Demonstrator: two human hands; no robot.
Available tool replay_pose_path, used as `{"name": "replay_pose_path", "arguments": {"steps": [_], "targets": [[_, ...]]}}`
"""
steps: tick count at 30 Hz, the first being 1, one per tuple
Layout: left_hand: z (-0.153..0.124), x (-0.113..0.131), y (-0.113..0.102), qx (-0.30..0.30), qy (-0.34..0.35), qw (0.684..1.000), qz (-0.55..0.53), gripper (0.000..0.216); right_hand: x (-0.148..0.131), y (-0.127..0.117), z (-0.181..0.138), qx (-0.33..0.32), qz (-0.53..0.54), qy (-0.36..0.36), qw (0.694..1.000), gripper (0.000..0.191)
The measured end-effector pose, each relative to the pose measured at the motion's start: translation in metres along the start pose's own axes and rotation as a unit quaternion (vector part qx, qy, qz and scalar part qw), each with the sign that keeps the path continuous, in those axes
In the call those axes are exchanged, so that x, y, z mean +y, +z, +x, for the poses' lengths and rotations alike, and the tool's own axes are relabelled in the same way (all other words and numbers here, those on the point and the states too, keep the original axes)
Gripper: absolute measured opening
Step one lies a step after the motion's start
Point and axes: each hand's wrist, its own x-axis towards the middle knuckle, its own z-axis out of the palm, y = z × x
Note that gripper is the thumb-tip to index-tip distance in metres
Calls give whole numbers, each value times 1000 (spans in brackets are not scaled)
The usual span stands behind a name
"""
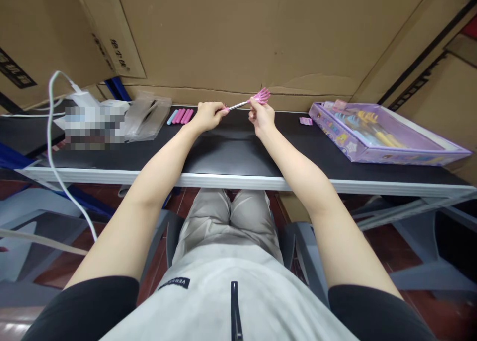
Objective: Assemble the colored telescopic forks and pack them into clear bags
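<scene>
A back scratcher (238, 105) with a pink claw-like head and a thin silver shaft is held up above the black table, between my two hands. My left hand (207, 116) grips its pink handle end, most of which is hidden in the fist. Just below the splayed head, my right hand (263, 115) pinches the neck with thumb and fingers. Several pink handle-like tubes (182, 116) and a light-blue tube (172, 117) lie side by side left of my left hand. To the right of my right hand lies a small pink-purple packet (305, 121).
A purple display box (372, 152) at the right holds blue and yellow claw-headed pieces (380, 132). Clear plastic bags (149, 117) and a white cable (52, 132) are at the left. A cardboard wall (238, 38) closes off the table's back.
</scene>
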Motion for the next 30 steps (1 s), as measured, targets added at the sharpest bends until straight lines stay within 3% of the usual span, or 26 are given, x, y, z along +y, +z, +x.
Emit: {"name": "replay_pose_path", "arguments": {"steps": [11, 16, 20, 23, 27, 30], "targets": [[4, -14, -11, 24, -30, 999, 30, 20, -21, 1, -7, 29, 72, 25, 997, 32], [2, -45, -28, 52, -64, 996, 27, 17, -38, -37, 28, 127, 60, -23, 990, 44], [-7, -67, -46, 56, -103, 993, 26, 32, -49, -79, 44, 216, 81, -9, 973, 44], [-15, -71, -56, 44, -128, 990, 30, 42, -53, -94, 42, 265, 113, -5, 958, 44], [-19, -67, -62, 32, -139, 989, 28, 56, -50, -96, 45, 272, 84, -6, 958, 49], [-19, -68, -63, 27, -140, 989, 23, 41, -46, -100, 55, 248, 59, -10, 967, 49]]}}
